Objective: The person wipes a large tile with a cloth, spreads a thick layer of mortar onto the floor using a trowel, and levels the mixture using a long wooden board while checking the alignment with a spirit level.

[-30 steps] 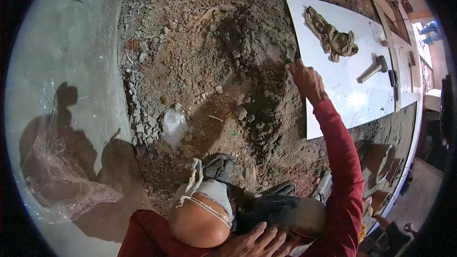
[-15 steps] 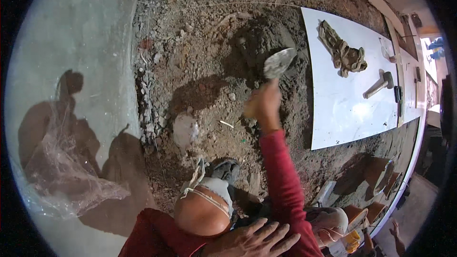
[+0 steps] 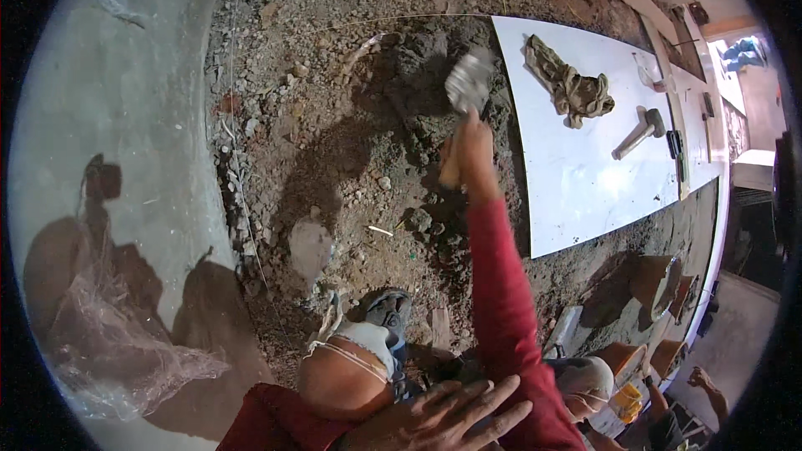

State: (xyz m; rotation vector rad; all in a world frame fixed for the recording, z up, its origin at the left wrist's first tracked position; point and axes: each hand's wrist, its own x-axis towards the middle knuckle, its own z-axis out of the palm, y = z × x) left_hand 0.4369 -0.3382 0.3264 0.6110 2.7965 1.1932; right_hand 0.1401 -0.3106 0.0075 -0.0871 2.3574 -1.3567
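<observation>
My right hand point(image 3: 474, 154) grips a trowel by its wooden handle point(image 3: 451, 169). The trowel blade point(image 3: 469, 83) is smeared by motion and sits over a patch of dark, wet-looking mortar point(image 3: 418, 75), left of a large white slab point(image 3: 597, 192). At the lower edge, my left hand point(image 3: 443, 418) holds nothing. Its fingers are spread beside and partly over my red right sleeve point(image 3: 505, 309). Below the mortar lies rough, stony soil point(image 3: 342, 175).
On the slab lie dirty work gloves point(image 3: 568, 88), a mallet point(image 3: 640, 134) and a black tool point(image 3: 675, 146). Clear plastic sheeting point(image 3: 125, 351) covers part of the grey floor point(image 3: 150, 134). Several brown containers point(image 3: 656, 284) stand lower right, near another person's hand point(image 3: 702, 380). A string point(image 3: 376, 21) crosses the soil.
The trowel blade has swung from pointing up and right to pointing nearly straight up, left of its earlier place. The whole view has shifted, so the slab appears farther left. My left hand remains spread.
</observation>
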